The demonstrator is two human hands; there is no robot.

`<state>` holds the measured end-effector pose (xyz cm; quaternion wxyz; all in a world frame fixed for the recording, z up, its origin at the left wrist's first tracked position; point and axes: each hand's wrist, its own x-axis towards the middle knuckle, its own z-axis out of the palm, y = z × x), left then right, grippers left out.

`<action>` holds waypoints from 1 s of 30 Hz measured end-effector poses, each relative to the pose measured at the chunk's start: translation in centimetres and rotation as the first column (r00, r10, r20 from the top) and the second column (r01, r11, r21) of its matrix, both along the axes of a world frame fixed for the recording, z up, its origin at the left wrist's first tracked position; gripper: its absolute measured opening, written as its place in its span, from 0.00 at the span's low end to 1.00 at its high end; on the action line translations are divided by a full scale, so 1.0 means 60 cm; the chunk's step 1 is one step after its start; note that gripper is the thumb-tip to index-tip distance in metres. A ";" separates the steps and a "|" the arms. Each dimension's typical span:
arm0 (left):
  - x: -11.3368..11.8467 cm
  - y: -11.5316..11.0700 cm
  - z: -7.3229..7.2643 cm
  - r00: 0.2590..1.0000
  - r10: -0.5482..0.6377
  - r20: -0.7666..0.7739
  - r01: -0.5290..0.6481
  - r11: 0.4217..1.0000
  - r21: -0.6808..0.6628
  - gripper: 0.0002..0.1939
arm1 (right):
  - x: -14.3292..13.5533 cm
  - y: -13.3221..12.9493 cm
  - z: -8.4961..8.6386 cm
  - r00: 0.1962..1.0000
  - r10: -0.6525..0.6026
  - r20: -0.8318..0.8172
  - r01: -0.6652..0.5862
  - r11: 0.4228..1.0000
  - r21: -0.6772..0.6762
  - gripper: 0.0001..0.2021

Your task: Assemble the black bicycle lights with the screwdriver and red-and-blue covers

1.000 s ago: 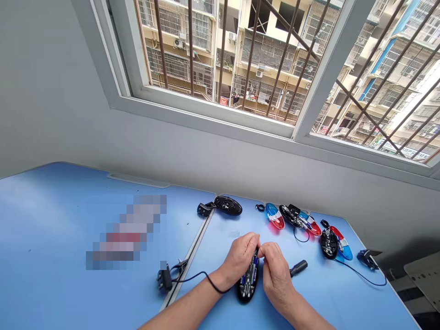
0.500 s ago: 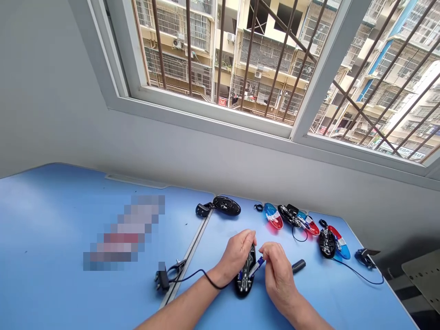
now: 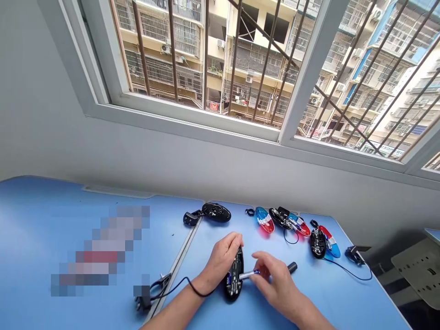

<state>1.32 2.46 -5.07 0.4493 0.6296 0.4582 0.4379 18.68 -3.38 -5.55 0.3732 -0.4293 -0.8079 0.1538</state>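
Observation:
My left hand (image 3: 223, 259) is closed round the upper end of a black oval housing (image 3: 234, 279), whose inside with small metal parts faces up. A silver and blue battery (image 3: 249, 274) lies across the housing's right edge, tilted out of it. Just right of that battery is my right hand (image 3: 273, 275), its fingers curved and apart, near the battery's blue end. A blue piece shows inside the housing on its left side. From the housing, a black cable runs under my left wrist to a black clamp piece (image 3: 144, 300).
A black cylinder (image 3: 292, 267) lies behind my right hand. Along the back stand a black oval unit (image 3: 216, 212), a blue and red cover (image 3: 264, 220), another opened housing (image 3: 317, 243) and a black bracket (image 3: 354, 255). A pixelated patch covers the left side.
My right hand has loosened from the battery and opened. The battery lies flatter, pointing more to the right. The whole view has shifted, so things appear further left.

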 end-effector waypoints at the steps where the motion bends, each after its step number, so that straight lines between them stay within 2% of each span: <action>1: -0.001 0.000 0.001 1.000 0.001 -0.001 -0.001 1.000 0.001 0.19 | 0.003 -0.002 0.005 0.996 0.022 0.086 -0.024 1.000 0.019 0.11; 3: -0.001 0.001 0.002 1.000 0.009 -0.006 -0.009 1.000 0.003 0.19 | 0.007 -0.006 0.012 0.968 0.034 0.249 -0.049 0.997 0.056 0.08; 5: -0.001 0.002 0.001 1.000 0.014 -0.017 -0.014 1.000 0.006 0.19 | 0.011 -0.006 0.015 0.943 0.005 0.332 -0.035 0.996 0.084 0.05; 7: -0.001 0.004 -0.001 0.999 0.016 -0.029 -0.016 1.000 0.016 0.19 | 0.018 -0.001 0.016 0.944 -0.057 0.325 0.023 0.994 0.105 0.05; 10: -0.001 0.007 -0.003 0.999 0.016 -0.044 -0.014 0.999 0.032 0.19 | 0.036 0.018 0.026 0.946 -0.226 0.232 0.197 0.970 0.143 0.08; 12: -0.001 0.008 -0.003 0.999 0.013 -0.052 -0.011 0.999 0.041 0.19 | 0.046 0.038 0.042 0.892 -0.397 0.218 0.362 0.914 0.184 0.09; 14: -0.001 0.008 -0.003 0.998 0.008 -0.057 -0.005 0.999 0.048 0.19 | 0.049 0.062 0.063 0.771 -0.561 0.302 0.520 0.828 0.211 0.08; 15: -0.001 0.008 -0.003 0.998 0.007 -0.059 -0.004 0.999 0.053 0.19 | 0.047 0.076 0.073 0.729 -0.597 0.336 0.557 0.802 0.218 0.08; 18: -0.001 0.006 -0.001 0.998 0.013 -0.060 -0.009 0.997 0.070 0.19 | 0.030 0.121 0.093 0.656 -0.635 0.408 0.603 0.766 0.223 0.09; 20: -0.002 0.005 0.000 0.998 0.020 -0.058 -0.015 0.996 0.086 0.19 | 0.014 0.149 0.095 0.611 -0.637 0.470 0.620 0.754 0.217 0.09; 24: -0.004 0.004 0.000 0.998 0.034 -0.059 -0.028 0.993 0.113 0.19 | -0.012 0.183 0.079 0.546 -0.608 0.577 0.626 0.753 0.201 0.09; 30: -0.001 0.005 -0.003 0.997 0.039 -0.071 -0.031 0.994 0.109 0.20 | -0.019 0.193 0.061 0.485 -0.589 0.646 0.649 0.738 0.185 0.10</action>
